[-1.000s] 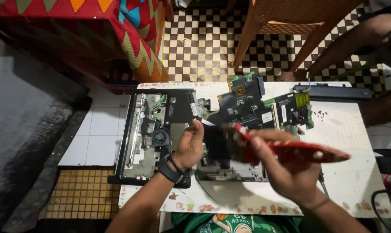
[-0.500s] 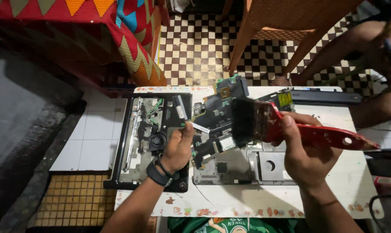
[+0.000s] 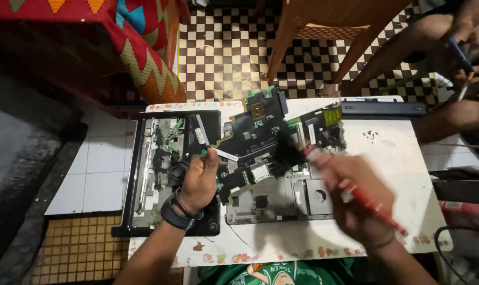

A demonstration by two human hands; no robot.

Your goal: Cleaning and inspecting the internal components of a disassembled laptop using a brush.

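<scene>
On the desk (image 3: 408,174), beside the case (image 3: 144,174), the board (image 3: 260,142) is pinched at its edge by the left hand (image 3: 197,179). A red-handled brush (image 3: 366,198) is gripped in the blurred right hand (image 3: 355,203); dusting seems underway, and light strokes are called for.

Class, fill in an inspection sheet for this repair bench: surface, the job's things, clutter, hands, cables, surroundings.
Surface: white table with a coloured printed border.
Job's things: dark circuit board lifted over a grey laptop base; black laptop shell open at the left.
Clutter: small screws lying loose; long black bar at the far edge.
Hands: left hand grips the board's edge; right hand, blurred, holds a red-handled brush.
Cables: black cable at the lower right, off the table.
Surroundings: checkered floor, wooden chair, patterned cloth, another person's hands at the upper right.
</scene>
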